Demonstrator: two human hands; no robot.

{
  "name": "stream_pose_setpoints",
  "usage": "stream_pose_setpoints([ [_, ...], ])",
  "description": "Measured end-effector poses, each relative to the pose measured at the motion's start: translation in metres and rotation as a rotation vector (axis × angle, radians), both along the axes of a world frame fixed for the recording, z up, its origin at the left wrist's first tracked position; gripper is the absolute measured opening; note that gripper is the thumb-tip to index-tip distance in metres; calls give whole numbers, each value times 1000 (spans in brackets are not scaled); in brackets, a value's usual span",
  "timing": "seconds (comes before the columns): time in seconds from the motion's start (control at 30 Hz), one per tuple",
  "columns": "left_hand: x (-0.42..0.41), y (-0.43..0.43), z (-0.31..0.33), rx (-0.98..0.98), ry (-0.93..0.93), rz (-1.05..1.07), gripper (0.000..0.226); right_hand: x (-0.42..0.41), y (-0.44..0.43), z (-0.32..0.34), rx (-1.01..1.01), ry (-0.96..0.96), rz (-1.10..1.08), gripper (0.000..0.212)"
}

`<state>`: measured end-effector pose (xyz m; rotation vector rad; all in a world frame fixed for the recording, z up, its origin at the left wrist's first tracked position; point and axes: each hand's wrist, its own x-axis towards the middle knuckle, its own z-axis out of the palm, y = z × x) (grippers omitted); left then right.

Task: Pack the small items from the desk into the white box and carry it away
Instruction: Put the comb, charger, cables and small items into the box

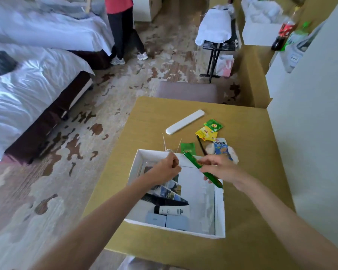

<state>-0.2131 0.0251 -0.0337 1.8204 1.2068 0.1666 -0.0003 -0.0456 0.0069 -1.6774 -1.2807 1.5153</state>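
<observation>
The white box sits open on the wooden desk, holding a brochure, a black-and-white tube and pale blue packets. My left hand hovers over the box's far rim, pinched on thin wooden sticks that point up. My right hand grips a long green case lying slanted above the box's far right corner. Beyond the box lie a white oblong case, yellow and green tea bags, a green sachet, a black comb and a blue packet.
A chair stands at the desk's far edge. A white wall borders the desk on the right. Two beds fill the left. A person stands on the patterned carpet. Bottles stand on a far shelf.
</observation>
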Motion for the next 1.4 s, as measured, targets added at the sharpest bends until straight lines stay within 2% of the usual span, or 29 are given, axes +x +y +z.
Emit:
stream_pose_setpoints([
  [0.17, 9, -20, -20, 149, 234, -367, 26, -7, -18, -6, -70, -351, 34, 12],
  [0.27, 6, -20, -29, 218, 356, -571, 39, -9, -29, -8, -85, -478, 40, 11],
  [0.4, -10, -18, -36, 215, 417, -692, 44, -17, -41, -8, -62, -629, 127, 20],
  [0.5, -22, -17, -27, 241, 326, -642, 38, -25, -49, -10, 72, -644, 228, 26],
  [0.67, -61, -5, -11, 482, 188, -344, 28, -50, -49, -22, 166, -655, 382, 25],
  [0.8, -92, 5, 4, 703, 82, -268, 24, -91, -34, -33, 210, -673, 510, 26],
  [0.87, -103, 9, 8, 743, 42, -212, 23, -113, -26, -39, 221, -675, 545, 23],
  [0.93, -114, 15, 8, 737, 28, -131, 22, -133, -21, -47, 240, -702, 569, 19],
  [1.0, -124, 20, 5, 723, 0, -81, 22, -146, -20, -58, 268, -747, 575, 26],
  [1.07, -132, 25, 1, 691, -54, -72, 23, -151, -20, -66, 296, -775, 571, 31],
  [1.17, -140, 32, -5, 657, -131, -104, 25, -148, -20, -67, 323, -761, 543, 26],
  [1.27, -144, 44, -12, 595, -159, -107, 26, -140, -17, -57, 309, -726, 392, 17],
  [1.4, -139, 66, -18, 379, -282, 68, 27, -123, -2, -40, 323, -574, 97, 11],
])
